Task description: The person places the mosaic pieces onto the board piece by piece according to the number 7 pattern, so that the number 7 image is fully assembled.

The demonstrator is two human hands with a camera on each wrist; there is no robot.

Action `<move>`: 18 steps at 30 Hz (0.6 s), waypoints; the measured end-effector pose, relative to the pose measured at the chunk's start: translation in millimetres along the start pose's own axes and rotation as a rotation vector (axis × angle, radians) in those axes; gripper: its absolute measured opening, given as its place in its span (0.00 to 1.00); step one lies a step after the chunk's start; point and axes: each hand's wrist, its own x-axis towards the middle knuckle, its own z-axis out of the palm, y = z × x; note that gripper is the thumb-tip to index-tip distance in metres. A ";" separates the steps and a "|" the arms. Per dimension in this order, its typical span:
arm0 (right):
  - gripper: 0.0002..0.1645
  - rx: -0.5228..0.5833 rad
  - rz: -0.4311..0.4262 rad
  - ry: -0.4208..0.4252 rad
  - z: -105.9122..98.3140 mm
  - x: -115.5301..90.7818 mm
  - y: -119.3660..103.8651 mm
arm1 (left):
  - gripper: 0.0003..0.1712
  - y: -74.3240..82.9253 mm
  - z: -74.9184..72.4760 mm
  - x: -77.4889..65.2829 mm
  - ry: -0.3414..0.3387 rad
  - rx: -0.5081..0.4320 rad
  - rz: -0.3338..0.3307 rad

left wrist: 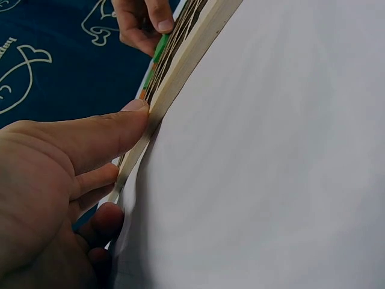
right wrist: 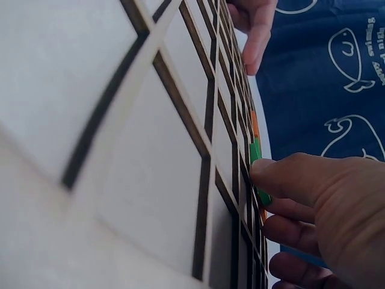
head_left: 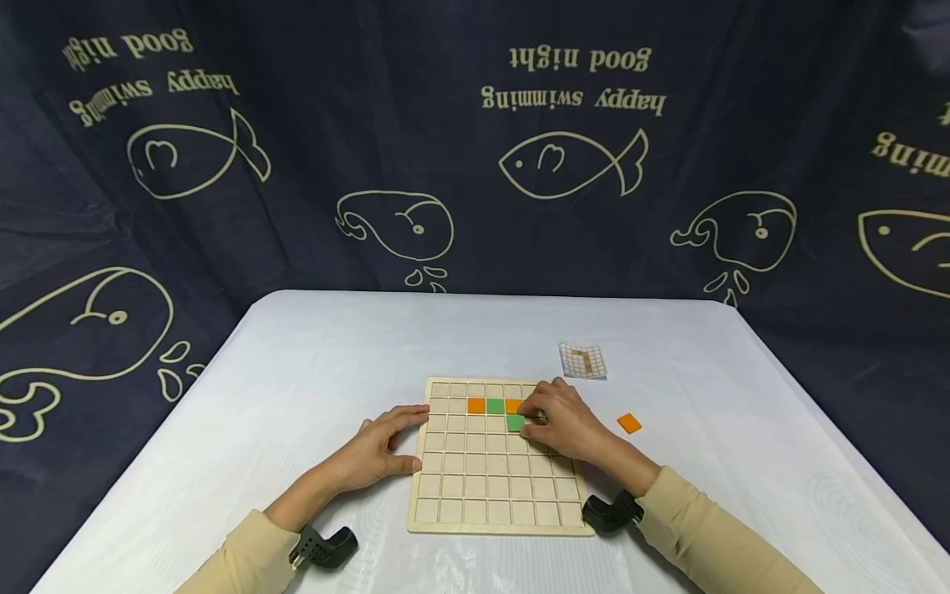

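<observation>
A square wooden grid board (head_left: 475,511) lies on the table, with orange and green square tiles along its second row from the back. Below the right end of that row is another green tile (head_left: 515,423), which my right hand (head_left: 564,421) pinches at its right side between thumb and fingers. In the right wrist view the thumb (right wrist: 283,171) lies against this green tile (right wrist: 263,195). My left hand (head_left: 374,452) rests at the board's left edge, thumb and fingertips touching the frame. In the left wrist view its thumb (left wrist: 114,129) presses the wooden rim (left wrist: 180,78).
A loose orange tile (head_left: 629,423) lies on the white table (head_left: 312,355), right of the board. Behind the board's right corner is a small pattern card (head_left: 583,360) printed with a grid. A dark curtain (head_left: 416,124) with fish drawings hangs behind the table.
</observation>
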 end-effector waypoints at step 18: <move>0.13 -0.010 0.011 0.011 0.9 -0.6 -0.7 | 0.40 -0.1 -0.1 -0.7 -0.006 0.013 -0.004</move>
